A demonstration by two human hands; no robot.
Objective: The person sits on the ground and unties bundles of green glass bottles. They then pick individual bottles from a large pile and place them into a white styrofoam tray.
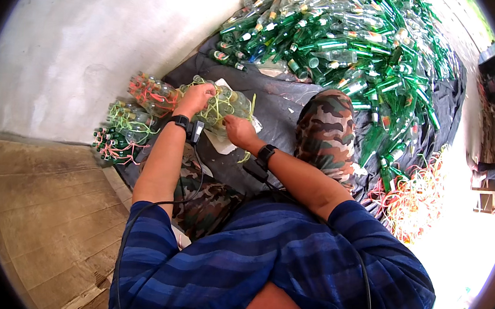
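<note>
Clear glass bottles [238, 98] stand in a bundle before me, mouths up, with a yellow-green plastic strap [211, 117] laced around their necks. My left hand [197, 98] is over the bundle's left side, its fingers pinched at the strapping. At the near right side, my right hand [241, 132] has thumb and fingers closed at the same strap; a loose yellow-green end hangs below it. The fingers hide the exact grip of both hands. Under the bundle lies a white board [218, 144], partly covered by the bottles.
Beside the wall [85, 54] stand strapped bundles: clear bottles with red strap [154, 92], clear ones with green strap [134, 121], green ones with pink strap [117, 146]. A large heap of loose bottles [339, 44] lies ahead on a dark sheet [274, 93]. Tangled straps [418, 198] lie right.
</note>
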